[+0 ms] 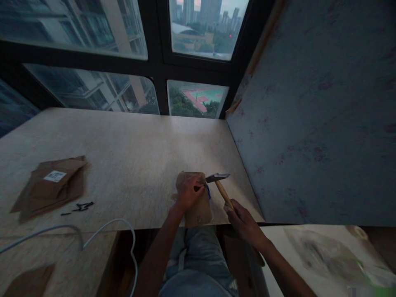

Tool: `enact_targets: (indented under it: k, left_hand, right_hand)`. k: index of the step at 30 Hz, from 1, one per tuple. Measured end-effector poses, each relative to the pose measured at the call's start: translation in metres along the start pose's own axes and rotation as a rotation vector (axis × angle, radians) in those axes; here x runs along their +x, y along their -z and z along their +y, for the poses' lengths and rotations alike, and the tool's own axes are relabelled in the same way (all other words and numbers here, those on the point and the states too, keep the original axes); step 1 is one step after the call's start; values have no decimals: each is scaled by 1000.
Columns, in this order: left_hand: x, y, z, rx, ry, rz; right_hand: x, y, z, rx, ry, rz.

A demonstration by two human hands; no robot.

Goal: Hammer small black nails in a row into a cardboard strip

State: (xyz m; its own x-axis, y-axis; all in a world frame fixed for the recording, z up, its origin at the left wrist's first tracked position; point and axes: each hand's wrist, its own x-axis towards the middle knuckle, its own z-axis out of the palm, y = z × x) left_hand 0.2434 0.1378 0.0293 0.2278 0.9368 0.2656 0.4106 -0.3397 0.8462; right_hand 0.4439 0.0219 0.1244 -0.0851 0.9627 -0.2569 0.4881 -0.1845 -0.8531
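We're in a dim corner beneath a dark window frame [158, 70], with tall buildings [199, 12] and a red-and-green sports court [213, 95] in view beyond the glass. A pale, mottled table [133, 165] runs right up to the sill, and a wall with faded floral patches [309, 123] closes off our right side.

Now to the action at the near edge! The brown block [198, 212] sits flat there, straight in front of the person, one end pointing at us. The left hand [189, 192] is down over its far half, fingers bent and thumb drawn in close at the block's right side — whether anything is pinched between them, we can't tell. Just beside those fingertips, along that same side, we spot a small strip of blue [208, 192].

And over on the right, the right hand [243, 220] has a firm wrap around the wooden handle of a hammer [222, 191]. Its dark metal head hangs near the left fingers, by the block's far right corner — too close to call whether it touches.

Out to the left, well apart from both hands, we've got a stack of brown envelopes [58, 187] wearing a white label [55, 176]. Thin dark pieces [83, 207] lie scattered just beside it, and a white cable [115, 220] loops over the table's near edge.
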Motion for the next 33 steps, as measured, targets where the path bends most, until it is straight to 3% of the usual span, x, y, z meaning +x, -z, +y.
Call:
enact_targets:
  k: [11,14,17,21,27,33]
  left_hand:
    - [-2,5,8,-103,-22,5]
    - [-4,8,14,-312,18,101]
    - [-3,8,18,-545,74,273]
    - [1,9,17,-872,137,471]
    - [8,20,3,-1242,229,522]
    - [6,18,-3,-1218,206,577]
  right_hand:
    - [-2,-22,23,300,-156,124]
    - [-6,-30,29,352,-166,142]
    - [-9,-41,35,400,-153,166]
    - [-7,-60,45,456,-118,280]
    - [-1,-79,56,515,-168,374]
    - [1,-85,56,623,-234,321]
